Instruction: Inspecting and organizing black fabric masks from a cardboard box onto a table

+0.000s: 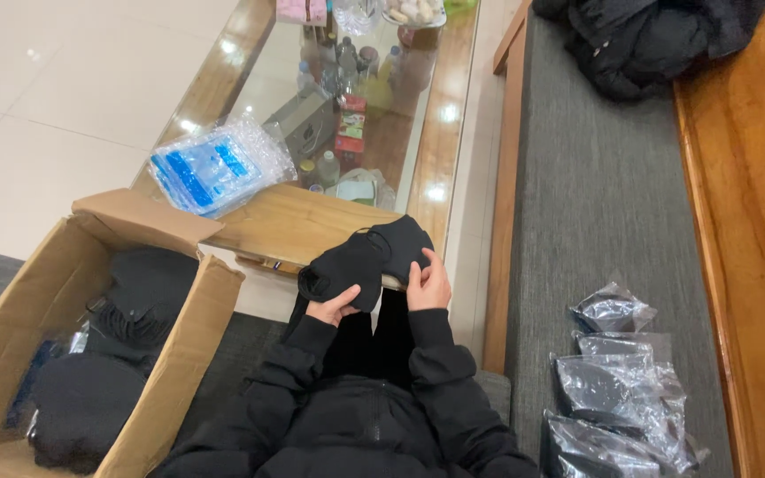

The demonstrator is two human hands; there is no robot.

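Observation:
Both my hands hold a black cloth face mask (pixel 365 257) in front of my chest, above my lap. My left hand (pixel 331 310) grips its lower left part from below. My right hand (pixel 429 285) pinches its right side, thumb on top. An ear loop shows along the mask's upper edge. My sleeves and jacket are black.
An open cardboard box (pixel 183 345) with black cloth items stands at my left. Several bagged black masks (pixel 617 389) lie on the grey bench cushion (pixel 604 195) at my right. A glass-topped wooden table (pixel 294 221) ahead carries a stack of blue-printed plastic bags (pixel 214 166). Dark clothing (pixel 648 35) lies far on the bench.

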